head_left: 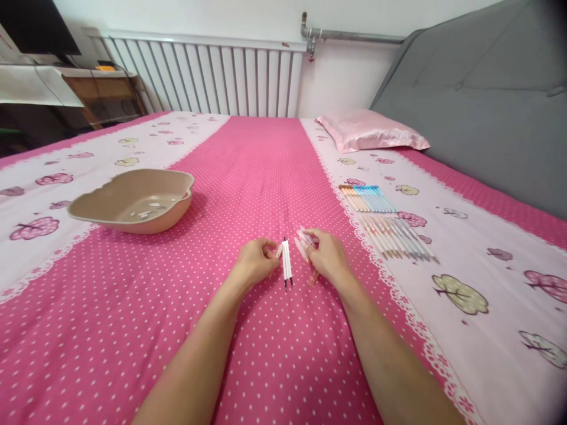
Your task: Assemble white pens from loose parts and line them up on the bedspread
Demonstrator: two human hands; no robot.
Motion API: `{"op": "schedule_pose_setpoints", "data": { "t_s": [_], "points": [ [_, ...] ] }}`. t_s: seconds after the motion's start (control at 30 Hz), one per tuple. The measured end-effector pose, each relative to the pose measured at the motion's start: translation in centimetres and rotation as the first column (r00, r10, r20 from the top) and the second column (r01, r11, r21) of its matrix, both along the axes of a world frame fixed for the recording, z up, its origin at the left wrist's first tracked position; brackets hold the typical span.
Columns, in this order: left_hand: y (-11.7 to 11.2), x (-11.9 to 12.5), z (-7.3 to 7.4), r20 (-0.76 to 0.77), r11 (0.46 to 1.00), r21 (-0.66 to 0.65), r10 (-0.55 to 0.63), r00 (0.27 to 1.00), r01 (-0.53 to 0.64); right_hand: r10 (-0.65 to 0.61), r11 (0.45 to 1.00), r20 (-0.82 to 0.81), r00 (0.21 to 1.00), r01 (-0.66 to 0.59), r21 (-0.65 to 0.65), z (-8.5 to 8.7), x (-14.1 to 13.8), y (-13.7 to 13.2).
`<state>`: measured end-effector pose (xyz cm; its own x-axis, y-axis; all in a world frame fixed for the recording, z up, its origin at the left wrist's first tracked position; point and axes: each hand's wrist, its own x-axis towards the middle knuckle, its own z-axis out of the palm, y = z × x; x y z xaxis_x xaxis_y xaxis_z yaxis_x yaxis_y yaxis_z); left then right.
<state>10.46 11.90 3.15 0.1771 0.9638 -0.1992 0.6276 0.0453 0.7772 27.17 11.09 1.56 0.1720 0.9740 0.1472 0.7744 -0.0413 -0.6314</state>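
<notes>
My left hand is closed, thumb and fingers pinching a small pale piece whose kind I cannot make out. Clear pinkish pen barrels are in the closed fingers of my right hand; their exact number is hard to tell. Between the two hands, white pen refills with dark ends lie side by side on the bedspread. Below my right fingers, another clear pinkish part shows, partly blurred.
A beige basin with small pale bits inside stands at the left. Rightward lie a row of orange and blue pens and a row of pale pens. Farther back are a pink pillow, a radiator and a grey headboard.
</notes>
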Motion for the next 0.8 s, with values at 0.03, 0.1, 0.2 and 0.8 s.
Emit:
{"op": "schedule_pose_setpoints", "data": {
  "t_s": [0.03, 0.1, 0.2, 0.8],
  "points": [
    [0.0, 0.0, 0.0, -0.005, 1.000, 0.007, -0.002, 1.000, 0.002, -0.001, 1.000, -0.020, 1.000, 0.001, -0.001, -0.1, 0.2, 0.1],
    [0.0, 0.0, 0.1, -0.022, 1.000, 0.017, 0.016, 1.000, -0.015, 0.007, 1.000, -0.070, 0.998, -0.007, 0.000, -0.3, 0.5, 0.4],
    [0.0, 0.0, 0.2, -0.064, 0.997, 0.044, 0.060, 0.996, -0.057, 0.023, 1.000, -0.172, 0.985, -0.025, -0.011, -0.3, 1.1, 0.6],
    [-0.4, 0.4, 0.1, -0.197, 0.948, 0.302, 0.166, 0.966, -0.101, 0.005, 0.989, 0.096, 0.995, 0.010, -0.147, 2.2, 0.3, -1.1]
  ]
}}
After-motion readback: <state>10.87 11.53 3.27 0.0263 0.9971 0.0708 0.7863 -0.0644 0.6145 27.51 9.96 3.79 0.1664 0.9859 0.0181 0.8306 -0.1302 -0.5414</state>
